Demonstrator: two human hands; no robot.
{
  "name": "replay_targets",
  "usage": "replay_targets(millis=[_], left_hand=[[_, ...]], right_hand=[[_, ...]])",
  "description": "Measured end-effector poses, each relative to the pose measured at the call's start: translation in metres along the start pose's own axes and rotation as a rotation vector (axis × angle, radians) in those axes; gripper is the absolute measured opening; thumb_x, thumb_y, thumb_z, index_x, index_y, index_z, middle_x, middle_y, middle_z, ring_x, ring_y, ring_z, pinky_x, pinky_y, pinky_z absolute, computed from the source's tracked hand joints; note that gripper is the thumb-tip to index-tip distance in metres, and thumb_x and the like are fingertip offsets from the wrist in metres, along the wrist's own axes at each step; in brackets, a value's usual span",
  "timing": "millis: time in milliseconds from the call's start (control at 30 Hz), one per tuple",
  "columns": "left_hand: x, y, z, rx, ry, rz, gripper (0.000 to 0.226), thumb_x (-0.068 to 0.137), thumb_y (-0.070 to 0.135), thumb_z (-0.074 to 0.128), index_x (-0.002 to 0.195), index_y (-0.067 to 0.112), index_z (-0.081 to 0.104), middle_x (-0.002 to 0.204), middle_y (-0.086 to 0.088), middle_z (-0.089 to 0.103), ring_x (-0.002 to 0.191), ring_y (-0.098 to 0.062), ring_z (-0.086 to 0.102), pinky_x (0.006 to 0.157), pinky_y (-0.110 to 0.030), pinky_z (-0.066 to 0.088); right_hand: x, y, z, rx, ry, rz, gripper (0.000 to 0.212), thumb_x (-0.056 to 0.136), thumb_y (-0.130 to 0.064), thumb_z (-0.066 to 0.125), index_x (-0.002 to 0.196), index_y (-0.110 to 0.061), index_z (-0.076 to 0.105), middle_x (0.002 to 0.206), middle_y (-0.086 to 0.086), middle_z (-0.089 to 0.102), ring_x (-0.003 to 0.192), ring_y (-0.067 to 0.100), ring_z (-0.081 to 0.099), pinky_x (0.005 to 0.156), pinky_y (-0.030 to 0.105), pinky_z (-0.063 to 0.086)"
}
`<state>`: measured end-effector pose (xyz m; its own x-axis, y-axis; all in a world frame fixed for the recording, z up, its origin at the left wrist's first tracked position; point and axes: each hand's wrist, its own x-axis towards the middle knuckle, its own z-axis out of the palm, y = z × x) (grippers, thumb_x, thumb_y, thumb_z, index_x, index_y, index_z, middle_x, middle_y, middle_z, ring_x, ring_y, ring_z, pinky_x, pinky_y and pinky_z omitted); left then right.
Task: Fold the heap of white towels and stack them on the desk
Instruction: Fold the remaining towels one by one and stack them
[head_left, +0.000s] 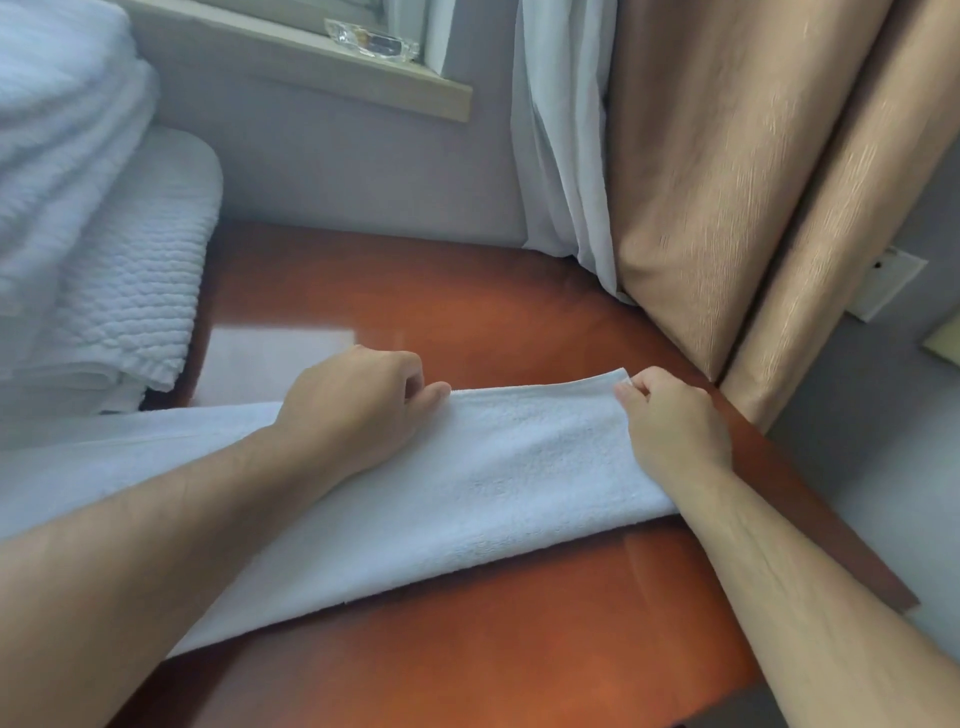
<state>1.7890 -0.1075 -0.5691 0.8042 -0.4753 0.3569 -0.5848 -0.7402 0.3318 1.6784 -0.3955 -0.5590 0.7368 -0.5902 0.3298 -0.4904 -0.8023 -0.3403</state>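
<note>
- The towel (467, 483) runs off the left edge, partly covered by the left forearm (156, 519)
- The left hand (358, 410) hides its own curled fingertips
- The stack of folded towels (93, 234) is cut by the left and top edges
- The glass dish (371, 39) on the sill is blurred
- A yellow thing (948, 343) at the right edge is cut off and cannot be identified

The terry-cloth towel (493, 467) in your grip was plain white; the glossy wooden desk (467, 649) beneath, reddish-brown. Left of it, stacked towels (130, 291) showed white waffle texture; beyond, pleated curtains (727, 182) were tan.
</note>
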Motion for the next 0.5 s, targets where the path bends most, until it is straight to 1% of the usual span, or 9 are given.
replay_targets(millis=[100, 200, 300, 333, 367, 400, 433, 467, 500], left_hand=[[-0.005, 0.0, 0.001, 0.0, 0.03, 0.022, 0.038, 0.097, 0.055, 0.04, 0.074, 0.026, 0.049, 0.066, 0.012, 0.054, 0.071, -0.018, 0.053, 0.054, -0.031, 0.034], [-0.011, 0.003, 0.0, 0.014, 0.031, 0.055, 0.033, 0.098, 0.05, 0.037, 0.078, 0.026, 0.046, 0.069, 0.008, 0.054, 0.073, -0.021, 0.053, 0.057, -0.033, 0.04], [-0.017, 0.005, -0.004, -0.022, 0.026, 0.067, 0.02, 0.099, 0.038, 0.037, 0.087, 0.026, 0.047, 0.073, 0.006, 0.054, 0.075, -0.023, 0.053, 0.061, -0.037, 0.047], [-0.019, 0.004, -0.005, -0.044, 0.016, 0.073, 0.015, 0.099, 0.032, 0.036, 0.09, 0.026, 0.047, 0.076, 0.006, 0.055, 0.077, -0.023, 0.053, 0.063, -0.039, 0.048], [-0.021, 0.003, -0.007, -0.065, -0.007, 0.08, 0.012, 0.099, 0.027, 0.035, 0.094, 0.027, 0.046, 0.082, 0.007, 0.056, 0.08, -0.024, 0.053, 0.066, -0.04, 0.048], [-0.023, 0.001, -0.008, -0.082, -0.038, 0.092, 0.011, 0.099, 0.023, 0.034, 0.097, 0.028, 0.044, 0.088, 0.007, 0.058, 0.083, -0.024, 0.054, 0.068, -0.041, 0.049], [-0.023, 0.0, -0.01, -0.089, -0.065, 0.103, 0.012, 0.099, 0.019, 0.034, 0.1, 0.028, 0.043, 0.091, 0.006, 0.058, 0.084, -0.025, 0.055, 0.069, -0.042, 0.049], [-0.023, -0.001, -0.011, -0.087, -0.079, 0.111, 0.014, 0.099, 0.016, 0.035, 0.101, 0.028, 0.042, 0.093, 0.005, 0.057, 0.083, -0.026, 0.055, 0.069, -0.043, 0.049], [-0.022, -0.002, -0.011, -0.069, -0.08, 0.113, 0.015, 0.098, 0.013, 0.037, 0.102, 0.027, 0.041, 0.093, 0.005, 0.056, 0.082, -0.028, 0.056, 0.068, -0.043, 0.05]], right_hand=[[-0.002, -0.003, 0.001, -0.059, -0.001, 0.021, 0.032, 0.099, -0.045, 0.043, 0.076, -0.027, 0.053, 0.071, -0.006, 0.06, 0.066, 0.017, 0.054, 0.056, 0.034, 0.034], [-0.004, -0.011, -0.003, -0.134, -0.029, 0.005, 0.025, 0.101, -0.039, 0.048, 0.082, -0.026, 0.056, 0.084, -0.005, 0.063, 0.078, 0.023, 0.056, 0.067, 0.037, 0.041], [-0.011, -0.024, -0.009, -0.217, 0.079, -0.094, 0.006, 0.098, -0.025, 0.055, 0.099, -0.023, 0.06, 0.103, 0.0, 0.06, 0.099, 0.029, 0.053, 0.084, 0.043, 0.042], [-0.014, -0.032, -0.01, -0.183, 0.117, -0.123, 0.008, 0.096, -0.022, 0.056, 0.102, -0.024, 0.062, 0.104, 0.0, 0.059, 0.101, 0.028, 0.052, 0.086, 0.043, 0.043], [-0.017, -0.041, -0.009, -0.113, 0.133, -0.151, 0.009, 0.094, -0.022, 0.057, 0.1, -0.025, 0.063, 0.101, -0.002, 0.06, 0.099, 0.025, 0.053, 0.083, 0.041, 0.044], [-0.021, -0.051, -0.008, -0.02, 0.132, -0.17, 0.006, 0.092, -0.023, 0.058, 0.092, -0.026, 0.063, 0.093, -0.006, 0.062, 0.092, 0.019, 0.055, 0.075, 0.036, 0.044], [-0.025, -0.06, -0.004, 0.059, 0.112, -0.166, 0.01, 0.091, -0.027, 0.058, 0.082, -0.026, 0.062, 0.08, -0.01, 0.061, 0.081, 0.011, 0.055, 0.065, 0.031, 0.041], [-0.028, -0.068, 0.001, 0.103, 0.082, -0.144, 0.018, 0.09, -0.031, 0.058, 0.074, -0.025, 0.059, 0.068, -0.01, 0.059, 0.071, 0.006, 0.055, 0.056, 0.027, 0.036], [-0.031, -0.073, 0.006, 0.112, 0.048, -0.116, 0.024, 0.09, -0.034, 0.057, 0.068, -0.023, 0.056, 0.06, -0.009, 0.057, 0.066, 0.004, 0.054, 0.052, 0.025, 0.032]])
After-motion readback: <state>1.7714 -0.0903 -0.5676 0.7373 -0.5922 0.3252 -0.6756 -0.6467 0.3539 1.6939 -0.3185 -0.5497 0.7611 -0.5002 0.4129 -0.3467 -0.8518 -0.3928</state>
